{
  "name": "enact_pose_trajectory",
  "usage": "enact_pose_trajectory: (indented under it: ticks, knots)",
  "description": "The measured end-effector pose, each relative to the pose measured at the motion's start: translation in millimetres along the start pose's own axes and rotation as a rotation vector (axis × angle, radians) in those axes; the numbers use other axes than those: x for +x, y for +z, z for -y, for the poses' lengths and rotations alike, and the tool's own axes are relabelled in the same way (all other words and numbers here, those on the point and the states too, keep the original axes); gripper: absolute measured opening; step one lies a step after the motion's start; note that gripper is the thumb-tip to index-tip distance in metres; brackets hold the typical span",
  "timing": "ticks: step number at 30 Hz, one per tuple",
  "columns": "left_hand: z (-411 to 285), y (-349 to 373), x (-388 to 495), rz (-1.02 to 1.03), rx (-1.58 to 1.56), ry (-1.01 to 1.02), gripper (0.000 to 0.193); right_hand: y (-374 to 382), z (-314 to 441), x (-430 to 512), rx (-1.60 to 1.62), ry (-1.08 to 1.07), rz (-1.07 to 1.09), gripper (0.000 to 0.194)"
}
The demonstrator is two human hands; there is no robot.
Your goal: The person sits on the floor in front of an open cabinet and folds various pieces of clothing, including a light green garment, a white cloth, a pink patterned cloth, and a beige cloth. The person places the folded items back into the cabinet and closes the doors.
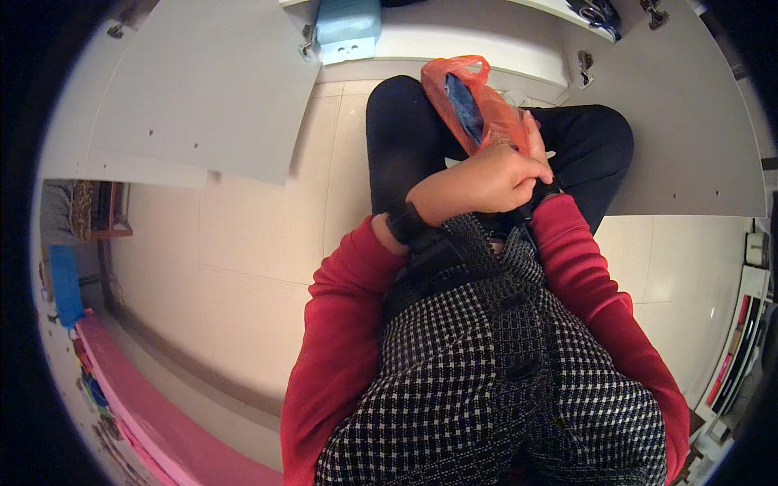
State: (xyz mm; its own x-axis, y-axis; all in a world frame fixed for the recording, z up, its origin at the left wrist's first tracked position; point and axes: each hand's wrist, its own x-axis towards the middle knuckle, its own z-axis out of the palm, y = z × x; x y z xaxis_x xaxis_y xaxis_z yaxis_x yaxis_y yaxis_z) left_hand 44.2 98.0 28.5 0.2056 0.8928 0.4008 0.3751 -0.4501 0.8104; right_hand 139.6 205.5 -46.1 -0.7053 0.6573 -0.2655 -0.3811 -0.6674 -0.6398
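Note:
A red translucent plastic bag [501, 115] lies across my lap between my knees, its handle loop upward. Blue fabric [464, 108] shows inside it. My left hand [480, 182] crosses over the near end of the bag, its fingers curled close to my right wrist; what they grip is hidden. Behind it, my right hand [536, 143] rests along the bag's right side with fingers extended, partly covered by the left hand. Dark bands are on both wrists. Whether the right hand grips the bag cannot be made out.
Grey cabinet doors stand open at left [213, 91] and right [668, 121]. A light blue package [347, 30] sits at the cabinet's edge ahead. Dark items [595, 15] lie on the upper shelf. A pink-covered edge [146, 419] runs along the lower left; a white rack [732, 340] is at right.

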Motion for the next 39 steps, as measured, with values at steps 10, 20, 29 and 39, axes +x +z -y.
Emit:
enact_pose_trajectory:
  ticks: [10, 20, 29, 39]
  knots:
    - [-16.3, -3.8, -23.1, 0.025, 0.062, 0.050, 0.015, -35.7, 4.9, 36.6, -0.185, 0.080, -0.314, 0.032]
    - [-48.1, -9.2, -53.3, 0.076, 0.102, 0.086, 0.016, -15.3, -2.4, 12.2, -0.107, -0.035, 0.190, 0.051]
    - [-41.9, -23.9, -85.3, 0.036, 0.099, -0.035, 0.019, 7.0, 46.1, 24.7, -0.066, -0.277, -0.152, 0.033]
    - [-31.0, -54.7, -111.1, -0.320, 0.144, -0.136, 0.015, 46.8, 83.5, 6.3, 0.122, -0.463, 0.022, 0.034]
